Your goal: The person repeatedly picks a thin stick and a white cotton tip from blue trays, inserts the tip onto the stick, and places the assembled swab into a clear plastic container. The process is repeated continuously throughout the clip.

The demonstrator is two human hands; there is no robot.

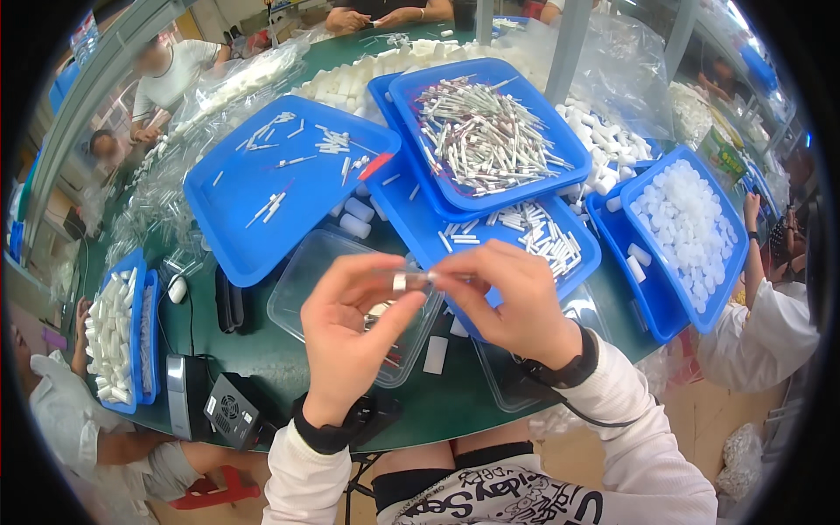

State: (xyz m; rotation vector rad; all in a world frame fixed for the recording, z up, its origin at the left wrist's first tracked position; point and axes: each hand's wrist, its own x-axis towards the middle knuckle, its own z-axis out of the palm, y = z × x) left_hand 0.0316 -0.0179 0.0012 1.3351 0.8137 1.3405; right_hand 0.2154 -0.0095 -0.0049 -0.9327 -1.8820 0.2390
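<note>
In the head view, gripping a white-banded clear tube point(399, 283) near the centre, pinched between thumb and finger of the left hand point(348, 328) and likewise of the right hand point(518, 304) — with fingertips close together. Cannot tell the exact placing of each fingertip, owing to blur.

Just below the left hand, can see a clear bin point(296, 289) with thin sticks point(378, 317) inside, resting on the green counter point(437, 411). Under the right wrist, can see a second clear bin point(506, 385), and between the two bins a white block point(435, 354).

At eleven o'clock, can see a blue tray point(254, 197) with a few scattered sticks. Towards one o'clock, can find a heaped tray point(544, 112), full of sticks, overlapping a lower tray point(422, 223) of short white tubes point(560, 249).

At two o'clock, can see a tilted tray of translucent caps point(687, 219). At nine o'clock, can see white plugs point(114, 341) piled in another tray — and towards eight, a black box point(234, 411) with a round vent. At ten, can see a seated co-worker point(184, 74) in white.
</note>
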